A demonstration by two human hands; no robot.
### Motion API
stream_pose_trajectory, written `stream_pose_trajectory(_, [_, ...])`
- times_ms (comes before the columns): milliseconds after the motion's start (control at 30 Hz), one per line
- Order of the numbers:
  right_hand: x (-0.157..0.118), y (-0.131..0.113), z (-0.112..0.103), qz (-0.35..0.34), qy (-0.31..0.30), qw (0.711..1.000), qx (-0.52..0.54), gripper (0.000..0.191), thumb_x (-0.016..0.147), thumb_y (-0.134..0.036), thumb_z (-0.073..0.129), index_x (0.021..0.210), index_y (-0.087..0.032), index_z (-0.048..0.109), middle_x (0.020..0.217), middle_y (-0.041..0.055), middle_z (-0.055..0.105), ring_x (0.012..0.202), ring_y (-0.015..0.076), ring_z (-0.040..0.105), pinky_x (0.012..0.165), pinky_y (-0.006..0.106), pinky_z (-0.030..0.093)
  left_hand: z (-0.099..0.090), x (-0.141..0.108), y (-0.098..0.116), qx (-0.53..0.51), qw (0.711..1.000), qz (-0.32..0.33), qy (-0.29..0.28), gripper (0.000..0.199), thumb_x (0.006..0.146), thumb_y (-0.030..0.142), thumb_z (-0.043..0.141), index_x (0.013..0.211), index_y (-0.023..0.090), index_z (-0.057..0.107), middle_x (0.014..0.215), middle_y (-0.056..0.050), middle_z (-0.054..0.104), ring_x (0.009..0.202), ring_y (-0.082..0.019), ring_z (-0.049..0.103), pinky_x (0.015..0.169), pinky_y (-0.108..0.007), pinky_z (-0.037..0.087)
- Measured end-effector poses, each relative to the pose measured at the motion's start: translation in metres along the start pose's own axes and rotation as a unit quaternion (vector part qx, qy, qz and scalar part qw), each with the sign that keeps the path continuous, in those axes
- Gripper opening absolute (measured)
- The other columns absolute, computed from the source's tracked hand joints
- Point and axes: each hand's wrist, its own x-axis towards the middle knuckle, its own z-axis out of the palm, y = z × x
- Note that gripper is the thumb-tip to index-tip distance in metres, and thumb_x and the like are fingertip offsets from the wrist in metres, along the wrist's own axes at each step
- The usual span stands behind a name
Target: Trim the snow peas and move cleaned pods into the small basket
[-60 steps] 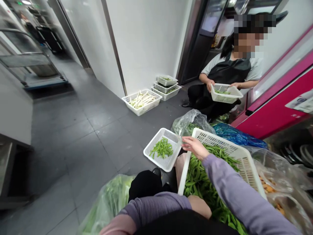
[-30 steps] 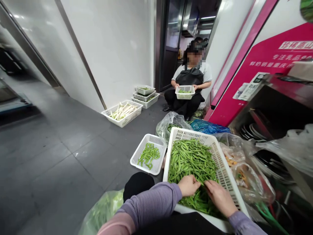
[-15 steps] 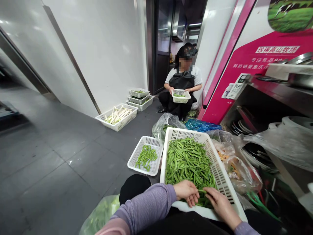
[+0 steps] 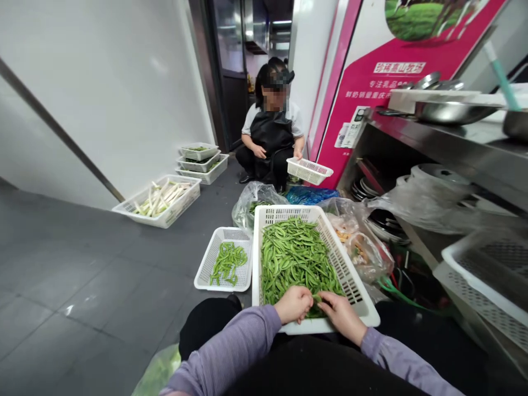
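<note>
A large white plastic basket [image 4: 353,261] in front of my lap holds a heap of green pea pods [image 4: 295,250]. Over its near end, my left hand [image 4: 295,304] is closed, fingertips pinched at one end of a pea pod [image 4: 317,298]. My right hand [image 4: 340,314] grips the same pod between thumb and fingers from the other side. Both hands almost meet, and the pod is partly hidden by the fingers. To the left, a smaller white basket [image 4: 203,275] holds a thin layer of pods [image 4: 229,261].
A co-worker [image 4: 272,132] squats ahead, one hand on a white basket [image 4: 309,171]. At left are a basket of pale stalks [image 4: 165,219] and stacked baskets [image 4: 206,175]. Plastic bags [image 4: 258,198] lie beyond my basket. A metal shelf [image 4: 445,129] with pans stands right.
My view has turned right. My hands have come closer together around the pod. The co-worker's basket has moved from in front of the body to the right side, now held one-handed.
</note>
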Motion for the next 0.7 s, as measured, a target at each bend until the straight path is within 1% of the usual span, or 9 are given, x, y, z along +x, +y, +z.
stream_pose_trajectory(167, [-0.005, -0.010, 0.013, 0.041, 0.029, 0.991, 0.123, 0.019, 0.073, -0.033, 0.048, 0.071, -0.018, 0.060, 0.063, 0.0025, 0.060, 0.062, 0.0177, 0.056, 0.061, 0.031, 0.045, 0.003, 0.001, 0.000, -0.040, 0.998, -0.031, 0.023, 0.016, 0.069, 0.015, 0.031, 0.055, 0.018, 0.037, 0.042, 0.007, 0.033, 0.029, -0.006, 0.027, 0.032, -0.018, 0.026])
stream_pose_trajectory(267, [0.000, -0.012, 0.009, 0.083, 0.070, 0.962, 0.252, 0.023, 0.068, -0.039, 0.057, 0.074, -0.018, 0.060, 0.062, 0.0026, 0.059, 0.059, 0.0178, 0.056, 0.059, 0.032, 0.046, -0.002, 0.005, -0.007, 0.185, 0.980, -0.034, 0.057, 0.015, 0.068, 0.016, 0.040, 0.053, 0.017, 0.042, 0.043, 0.003, 0.038, 0.041, -0.010, 0.043, 0.046, -0.022, 0.040])
stream_pose_trajectory(333, [0.006, -0.013, -0.002, 0.102, 0.107, 0.932, 0.332, 0.029, 0.065, -0.044, 0.062, 0.075, -0.017, 0.059, 0.065, 0.0030, 0.060, 0.058, 0.0168, 0.057, 0.059, 0.032, 0.047, -0.006, 0.007, -0.014, 0.360, 0.929, -0.028, 0.087, 0.014, 0.067, 0.017, 0.047, 0.053, 0.015, 0.049, 0.051, -0.002, 0.049, 0.061, -0.016, 0.057, 0.063, -0.027, 0.046])
stream_pose_trajectory(400, [0.012, -0.014, -0.019, 0.102, 0.173, 0.900, 0.388, 0.035, 0.062, -0.047, 0.066, 0.078, -0.017, 0.058, 0.075, 0.0035, 0.062, 0.060, 0.0148, 0.057, 0.062, 0.031, 0.049, -0.011, 0.009, -0.020, 0.445, 0.890, -0.045, 0.089, 0.014, 0.069, 0.018, 0.048, 0.059, 0.013, 0.058, 0.064, -0.009, 0.059, 0.078, -0.024, 0.061, 0.074, -0.034, 0.047])
stream_pose_trajectory(433, [0.014, -0.015, -0.027, 0.102, 0.206, 0.885, 0.405, 0.037, 0.061, -0.047, 0.068, 0.081, -0.017, 0.058, 0.078, 0.0031, 0.062, 0.062, 0.0137, 0.057, 0.064, 0.030, 0.049, -0.013, 0.009, -0.022, 0.453, 0.886, -0.054, 0.089, 0.015, 0.070, 0.017, 0.048, 0.066, 0.012, 0.062, 0.073, -0.012, 0.062, 0.083, -0.026, 0.061, 0.077, -0.036, 0.046])
stream_pose_trajectory(500, [0.016, -0.018, -0.040, 0.112, 0.232, 0.871, 0.419, 0.042, 0.058, -0.046, 0.072, 0.084, -0.017, 0.058, 0.075, 0.0010, 0.062, 0.062, 0.0118, 0.057, 0.066, 0.027, 0.048, -0.014, 0.009, -0.022, 0.424, 0.901, -0.022, 0.095, 0.025, 0.068, 0.014, 0.051, 0.090, 0.011, 0.063, 0.095, -0.015, 0.061, 0.089, -0.025, 0.060, 0.082, -0.036, 0.046])
stream_pose_trajectory(567, [0.014, -0.021, -0.042, 0.135, 0.191, 0.878, 0.419, 0.044, 0.056, -0.045, 0.074, 0.085, -0.016, 0.058, 0.067, -0.0009, 0.060, 0.060, 0.0106, 0.057, 0.064, 0.025, 0.047, -0.013, 0.009, -0.018, 0.346, 0.933, 0.041, 0.093, 0.046, 0.066, 0.013, 0.056, 0.112, 0.013, 0.054, 0.112, -0.014, 0.055, 0.086, -0.020, 0.060, 0.080, -0.031, 0.047])
stream_pose_trajectory(633, [0.010, -0.024, -0.035, 0.155, 0.127, 0.885, 0.421, 0.045, 0.055, -0.043, 0.075, 0.085, -0.015, 0.058, 0.061, -0.0020, 0.059, 0.056, 0.0097, 0.056, 0.060, 0.023, 0.046, -0.009, 0.008, -0.012, 0.238, 0.969, 0.054, 0.028, 0.044, 0.071, 0.020, 0.054, 0.114, 0.014, 0.050, 0.109, -0.011, 0.055, 0.069, -0.012, 0.060, 0.067, -0.026, 0.050])
stream_pose_trajectory(700, [0.005, -0.026, -0.022, 0.170, 0.092, 0.876, 0.441, 0.044, 0.056, -0.042, 0.075, 0.086, -0.015, 0.058, 0.059, -0.0027, 0.058, 0.055, 0.0088, 0.055, 0.058, 0.022, 0.045, -0.005, 0.008, -0.007, 0.141, 0.989, 0.018, -0.042, 0.027, 0.081, 0.026, 0.041, 0.099, 0.011, 0.054, 0.086, -0.005, 0.059, 0.050, -0.006, 0.052, 0.050, -0.021, 0.045])
